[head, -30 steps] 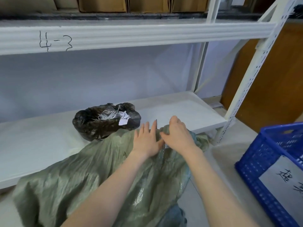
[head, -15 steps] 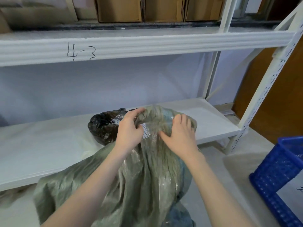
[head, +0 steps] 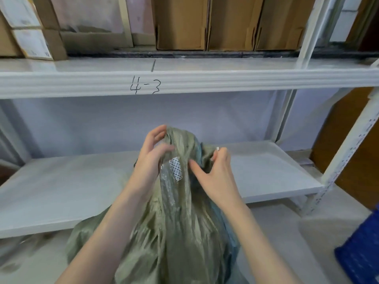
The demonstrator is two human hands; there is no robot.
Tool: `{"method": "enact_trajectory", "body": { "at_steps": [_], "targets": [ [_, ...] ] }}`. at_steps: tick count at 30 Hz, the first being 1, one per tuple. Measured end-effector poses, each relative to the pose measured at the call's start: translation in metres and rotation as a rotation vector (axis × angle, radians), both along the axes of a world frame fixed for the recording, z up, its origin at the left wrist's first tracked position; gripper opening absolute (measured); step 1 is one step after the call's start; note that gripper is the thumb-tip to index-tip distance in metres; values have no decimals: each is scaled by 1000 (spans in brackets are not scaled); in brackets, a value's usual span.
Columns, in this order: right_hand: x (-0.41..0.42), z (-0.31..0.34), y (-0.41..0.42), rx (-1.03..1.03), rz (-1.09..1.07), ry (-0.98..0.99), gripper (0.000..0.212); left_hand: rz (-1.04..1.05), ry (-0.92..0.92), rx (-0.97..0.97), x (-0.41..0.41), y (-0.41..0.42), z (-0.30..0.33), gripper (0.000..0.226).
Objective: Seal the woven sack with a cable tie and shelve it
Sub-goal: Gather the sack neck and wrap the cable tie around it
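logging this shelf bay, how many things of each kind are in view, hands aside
green woven sack: 1
brown cardboard boxes on the upper shelf: 3, plus partly cut-off ones at left
blue plastic crate: 1
white metal shelving rack: 1
total: 6

Olive-green woven sack (head: 184, 222), crumpled, mouth gathered upward; standing before lower shelf (head: 266, 177)

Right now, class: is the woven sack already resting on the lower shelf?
No: both hands, left hand and right hand, hold the woven sack bunched up in front of the lower shelf.
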State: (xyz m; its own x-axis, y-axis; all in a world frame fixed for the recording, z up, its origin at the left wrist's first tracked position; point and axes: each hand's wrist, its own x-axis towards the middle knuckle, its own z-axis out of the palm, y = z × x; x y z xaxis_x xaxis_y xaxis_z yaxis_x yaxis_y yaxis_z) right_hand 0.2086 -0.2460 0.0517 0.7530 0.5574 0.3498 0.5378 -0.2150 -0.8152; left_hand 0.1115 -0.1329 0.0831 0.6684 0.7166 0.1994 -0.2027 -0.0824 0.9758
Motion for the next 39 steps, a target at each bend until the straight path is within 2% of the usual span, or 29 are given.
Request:
{"method": "enact_trajectory", "body": {
  "at_steps": [2,4,7,10,13,16,19,20,22,25,27,30,32,33,34,36,37,39],
  "targets": [
    [-7,-1,4,46,62,-2,42,-29,129,-74,-3,6,2,39],
    [-15,-2,13,67,121,-6,41,-105,239,-96,-11,15,2,47],
    [-19,-4,18,84,194,-8,39,-105,323,-2,-14,15,2,48],
    [-22,-2,21,94,212,-36,38,49,165,173,-16,10,4,36],
    [-22,5,19,139,239,8,38,95,1,236,-17,7,9,40],
    [-26,12,18,94,219,35,45,81,-119,269,-21,5,15,54],
    [-29,11,20,-42,114,-12,71,-17,-175,293,-26,2,20,79],
    [-31,12,20,-74,113,2,76,-66,-184,284,-28,3,20,86],
    [-33,15,19,-63,162,95,73,-150,-204,263,-30,3,20,98],
    [-41,24,14,-38,276,215,65,-193,-212,242,-31,4,18,103],
    [-44,26,14,-67,326,230,61,-173,-165,227,-30,5,14,104],
    [-43,23,16,-111,399,209,61,-230,-174,72,-27,2,9,99],
    [-41,20,17,-124,391,163,62,-242,-259,-70,-24,2,9,84],
    [-40,19,18,-101,356,126,55,-219,-260,-79,-23,3,11,74],
    [-38,17,18,-58,307,88,47,-170,-210,-38,-21,5,12,61],
    [-34,15,17,34,203,43,35,-28,4,96,-18,12,7,37],
    [-31,16,16,83,173,41,35,22,125,144,-18,16,1,34],
    [-27,14,16,151,155,67,41,-1,382,178,-19,17,-8,47]
  ]
}}
